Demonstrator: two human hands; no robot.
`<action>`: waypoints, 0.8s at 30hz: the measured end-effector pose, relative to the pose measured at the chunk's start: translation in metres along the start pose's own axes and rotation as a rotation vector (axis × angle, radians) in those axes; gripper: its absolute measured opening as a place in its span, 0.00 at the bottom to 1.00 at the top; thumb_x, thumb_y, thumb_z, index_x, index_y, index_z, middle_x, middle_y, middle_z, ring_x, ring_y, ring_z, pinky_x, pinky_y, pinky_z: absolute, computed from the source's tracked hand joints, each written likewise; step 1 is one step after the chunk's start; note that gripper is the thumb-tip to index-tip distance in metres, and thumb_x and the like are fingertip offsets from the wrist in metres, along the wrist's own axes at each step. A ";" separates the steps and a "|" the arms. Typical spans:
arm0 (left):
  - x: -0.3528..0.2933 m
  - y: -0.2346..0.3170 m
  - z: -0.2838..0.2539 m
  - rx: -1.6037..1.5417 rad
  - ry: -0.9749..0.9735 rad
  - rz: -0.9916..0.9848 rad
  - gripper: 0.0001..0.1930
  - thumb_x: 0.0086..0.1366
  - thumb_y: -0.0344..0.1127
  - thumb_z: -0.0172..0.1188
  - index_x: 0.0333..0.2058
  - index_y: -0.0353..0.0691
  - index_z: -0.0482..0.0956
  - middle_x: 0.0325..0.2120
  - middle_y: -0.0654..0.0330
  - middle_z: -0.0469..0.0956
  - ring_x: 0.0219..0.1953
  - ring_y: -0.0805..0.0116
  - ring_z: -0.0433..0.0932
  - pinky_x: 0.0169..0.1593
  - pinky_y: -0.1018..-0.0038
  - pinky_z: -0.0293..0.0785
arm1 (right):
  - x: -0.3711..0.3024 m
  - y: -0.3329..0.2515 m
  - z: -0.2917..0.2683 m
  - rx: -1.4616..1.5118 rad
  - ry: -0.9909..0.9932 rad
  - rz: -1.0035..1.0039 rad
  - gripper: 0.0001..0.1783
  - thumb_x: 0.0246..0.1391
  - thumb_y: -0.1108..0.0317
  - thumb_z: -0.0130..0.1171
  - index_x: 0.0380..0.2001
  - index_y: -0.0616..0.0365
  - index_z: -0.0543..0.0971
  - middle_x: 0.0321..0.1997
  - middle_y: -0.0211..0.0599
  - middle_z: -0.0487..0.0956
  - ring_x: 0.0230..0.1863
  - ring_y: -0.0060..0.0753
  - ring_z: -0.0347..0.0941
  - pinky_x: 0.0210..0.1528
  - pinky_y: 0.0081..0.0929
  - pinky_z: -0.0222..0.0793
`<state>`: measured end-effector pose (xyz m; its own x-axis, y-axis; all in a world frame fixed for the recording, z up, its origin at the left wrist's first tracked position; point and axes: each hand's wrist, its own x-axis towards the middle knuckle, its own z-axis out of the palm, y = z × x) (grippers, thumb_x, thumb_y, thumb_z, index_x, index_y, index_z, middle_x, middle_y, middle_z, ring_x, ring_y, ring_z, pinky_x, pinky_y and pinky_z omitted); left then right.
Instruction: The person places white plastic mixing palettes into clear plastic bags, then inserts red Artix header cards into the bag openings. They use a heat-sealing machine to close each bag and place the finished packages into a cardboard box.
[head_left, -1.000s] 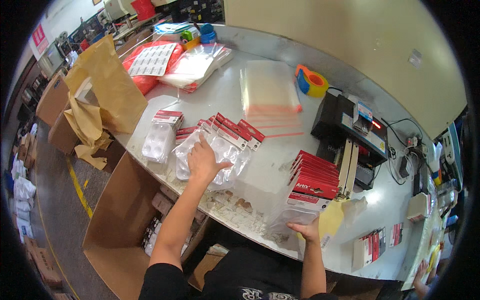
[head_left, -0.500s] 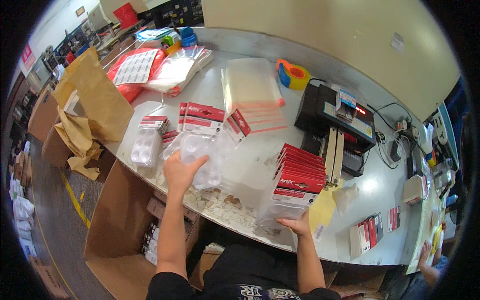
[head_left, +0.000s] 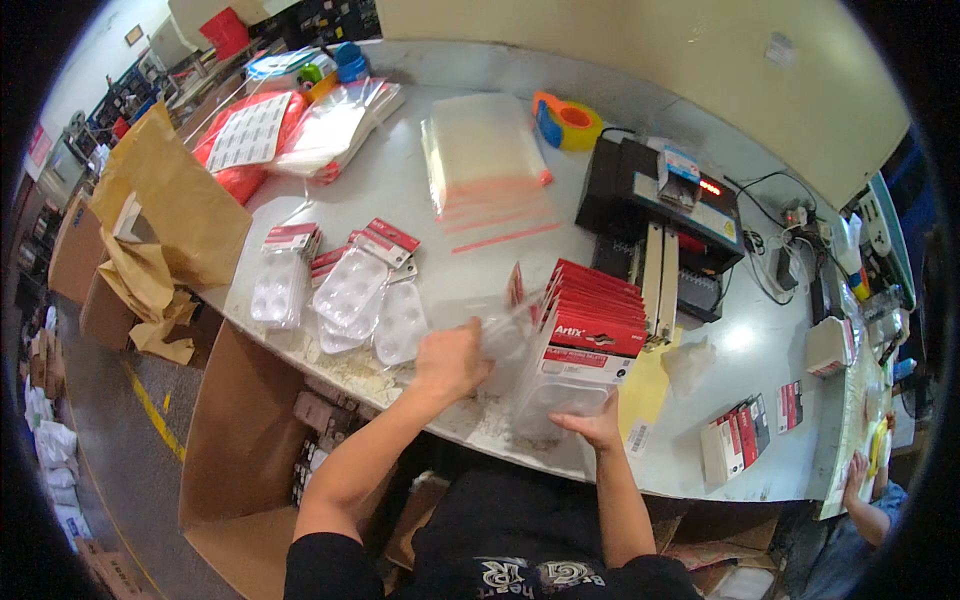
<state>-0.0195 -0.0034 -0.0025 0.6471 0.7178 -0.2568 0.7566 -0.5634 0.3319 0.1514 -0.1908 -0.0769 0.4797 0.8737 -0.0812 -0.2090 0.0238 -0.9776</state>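
My right hand (head_left: 594,424) grips the lower end of a fanned stack of clear plastic paint palettes (head_left: 575,392) with red header cards, standing tilted near the table's front edge. Left of it, my left hand (head_left: 452,362) is closed on a single clear palette (head_left: 506,335), blurred by motion; its red card shows nearly edge-on beside the stack. Further left, several loose carded palettes (head_left: 352,292) lie overlapping on the table. Beyond them stands a neat pile of the same palettes (head_left: 283,285).
A black machine (head_left: 665,205) with a metal bar sits behind the stack. Clear bags (head_left: 485,150) and an orange-blue tape dispenser (head_left: 568,122) lie at the back. Header cards (head_left: 738,440) are at right. Brown paper (head_left: 170,200) and a cardboard box (head_left: 235,440) flank the left. Another person's hand (head_left: 856,480) shows far right.
My left hand has moved right, from the loose palettes to beside the stack, carrying one palette with it. My right hand still grips the stack. The whole view has shifted slightly.
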 end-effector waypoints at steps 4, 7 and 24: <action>-0.012 -0.005 0.001 -0.432 0.261 0.006 0.35 0.48 0.45 0.69 0.51 0.33 0.67 0.34 0.44 0.80 0.38 0.44 0.79 0.42 0.59 0.75 | -0.015 -0.014 -0.004 0.245 -0.111 0.041 0.49 0.21 0.71 0.79 0.54 0.62 0.69 0.50 0.38 0.75 0.50 0.35 0.73 0.52 0.34 0.70; -0.027 -0.005 0.038 -0.695 0.191 0.136 0.38 0.51 0.46 0.66 0.57 0.33 0.63 0.40 0.41 0.78 0.42 0.40 0.77 0.45 0.58 0.73 | -0.019 -0.018 -0.004 0.324 -0.200 0.134 0.46 0.21 0.71 0.77 0.53 0.62 0.71 0.48 0.37 0.77 0.45 0.33 0.75 0.47 0.32 0.72; -0.026 0.011 0.047 -0.717 0.591 0.638 0.56 0.57 0.73 0.45 0.64 0.25 0.42 0.60 0.38 0.51 0.65 0.45 0.50 0.68 0.59 0.43 | 0.000 -0.028 0.016 0.243 -0.327 -0.126 0.52 0.21 0.72 0.78 0.57 0.64 0.66 0.57 0.42 0.71 0.58 0.39 0.68 0.60 0.41 0.65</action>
<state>-0.0241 -0.0473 -0.0347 0.6064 0.5709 0.5534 -0.0484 -0.6682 0.7424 0.1436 -0.1841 -0.0461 0.2270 0.9637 0.1404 -0.3790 0.2202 -0.8988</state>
